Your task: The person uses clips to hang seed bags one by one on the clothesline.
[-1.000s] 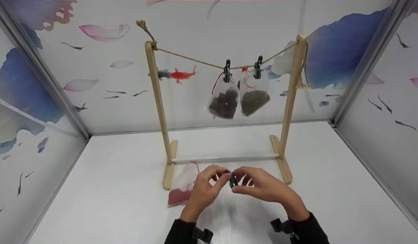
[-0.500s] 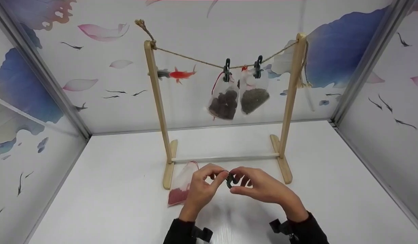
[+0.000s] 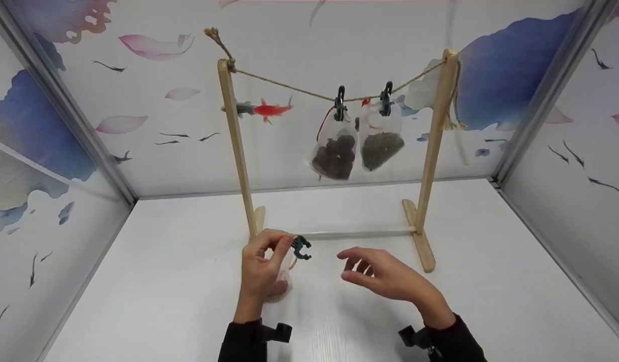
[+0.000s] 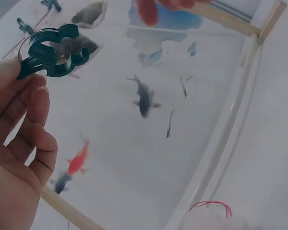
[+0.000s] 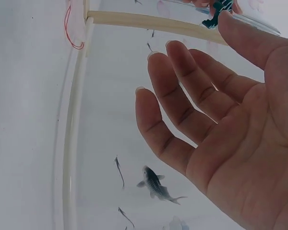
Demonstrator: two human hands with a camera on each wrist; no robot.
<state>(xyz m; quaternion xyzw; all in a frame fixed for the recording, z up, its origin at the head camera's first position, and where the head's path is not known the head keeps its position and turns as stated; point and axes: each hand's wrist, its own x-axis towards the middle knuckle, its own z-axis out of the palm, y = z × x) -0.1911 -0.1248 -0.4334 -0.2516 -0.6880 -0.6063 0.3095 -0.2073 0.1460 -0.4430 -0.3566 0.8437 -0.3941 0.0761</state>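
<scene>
My left hand (image 3: 263,259) pinches a dark green plastic clip (image 3: 301,247) between thumb and index finger. In the left wrist view the clip (image 4: 55,51) shows its curved jaws, spread at the free end. To the right, my right hand (image 3: 385,274) holds nothing, its fingers loosely bent and apart from the clip. Partly hidden behind the left hand, a mesh drawstring bag with reddish contents (image 3: 280,289) rests on the table. A bag of dark round pieces (image 3: 334,156) and a bag of greenish bits (image 3: 382,148) hang from the rope (image 3: 284,88) by similar clips.
A wooden stand with a left post (image 3: 236,146) and a right post (image 3: 434,146) carries the rope. A pale crossbar (image 3: 359,234) joins its feet low over the white table (image 3: 169,281). Printed wall panels (image 3: 189,161) enclose the back and sides.
The left hand has moved left with the clip, in front of the reddish bag. The right hand has let go of the clip and stays in nearly the same place.
</scene>
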